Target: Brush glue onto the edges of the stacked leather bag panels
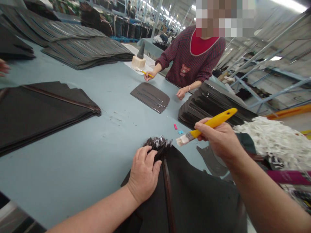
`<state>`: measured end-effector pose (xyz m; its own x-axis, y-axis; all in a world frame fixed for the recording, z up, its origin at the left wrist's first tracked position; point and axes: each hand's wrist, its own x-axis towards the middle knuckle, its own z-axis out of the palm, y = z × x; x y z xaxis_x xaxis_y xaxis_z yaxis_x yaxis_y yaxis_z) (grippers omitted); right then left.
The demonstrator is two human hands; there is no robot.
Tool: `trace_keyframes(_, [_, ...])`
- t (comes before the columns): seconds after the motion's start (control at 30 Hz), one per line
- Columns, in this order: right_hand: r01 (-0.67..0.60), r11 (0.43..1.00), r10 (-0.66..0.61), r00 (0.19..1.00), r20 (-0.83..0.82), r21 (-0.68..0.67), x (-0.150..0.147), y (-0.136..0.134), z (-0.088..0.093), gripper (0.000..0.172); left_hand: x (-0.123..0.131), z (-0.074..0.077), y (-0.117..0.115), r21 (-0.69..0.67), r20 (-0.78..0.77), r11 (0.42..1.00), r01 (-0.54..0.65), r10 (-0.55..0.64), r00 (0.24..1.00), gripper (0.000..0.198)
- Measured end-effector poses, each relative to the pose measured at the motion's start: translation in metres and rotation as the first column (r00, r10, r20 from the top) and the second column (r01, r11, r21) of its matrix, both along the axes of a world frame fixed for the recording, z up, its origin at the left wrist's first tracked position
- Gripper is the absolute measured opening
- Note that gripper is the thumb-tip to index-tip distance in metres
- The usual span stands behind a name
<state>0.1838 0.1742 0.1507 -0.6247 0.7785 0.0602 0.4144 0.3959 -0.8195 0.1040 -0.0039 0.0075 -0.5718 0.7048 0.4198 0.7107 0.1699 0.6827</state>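
Note:
My right hand point(220, 139) is closed around the yellow handle of a paintbrush point(211, 123). The brush's pale bristles, coated in something white, point left, just beside the bunched end of a stack of dark sheets point(194, 194). White smears of a glue-like substance point(159, 141) cover that bunched end. My left hand point(144, 173) grips the stack just below the smeared edges, its fingers curled over them. A brown strip point(167, 191) runs down the top sheet toward me. The underside of the stack is hidden.
Across the blue-grey table point(102, 155), a co-worker point(191, 58) holds a thin yellow brush by a dark panel point(150, 97). Stacks of dark pieces point(206, 100) stand right and left point(43, 110). A block with a dark cone point(139, 56) sits behind; white scraps point(274, 142) lie right.

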Motion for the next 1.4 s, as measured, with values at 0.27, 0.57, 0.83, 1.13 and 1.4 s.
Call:
trace_keyframes(0.27, [-0.11, 0.982, 0.056, 0.945, -0.321, -0.152, 0.017, -0.007, -0.036, 0.016, -0.007, -0.014, 0.004, 0.024, 0.137, 0.998, -0.05, 0.046, 0.99, 0.022])
trace_keyframes(0.57, [-0.073, 0.993, 0.026, 0.896, -0.444, -0.088, 0.009, -0.009, -0.062, 0.013, -0.006, -0.018, 0.006, -0.004, 0.179, 0.997, -0.076, 0.075, 0.981, 0.028])
trace_keyframes(0.83, [-0.172, 0.952, 0.11, 0.964, 0.241, 0.254, 0.054, -0.025, -0.102, 0.018, -0.012, -0.011, 0.011, -0.199, 0.313, 0.975, -0.099, 0.158, 0.937, 0.036])
trace_keyframes(1.13, [-0.147, 0.869, -0.024, 0.941, 0.337, 0.472, 0.105, -0.066, -0.147, 0.021, 0.025, 0.007, -0.018, -0.084, -0.018, 0.996, -0.038, 0.037, 0.999, 0.026])
trace_keyframes(1.4, [-0.149, 0.775, 0.002, 0.972, 0.234, 0.614, 0.137, -0.079, -0.161, 0.015, 0.045, 0.011, -0.047, -0.017, -0.079, 0.976, 0.218, -0.218, 0.973, 0.033])
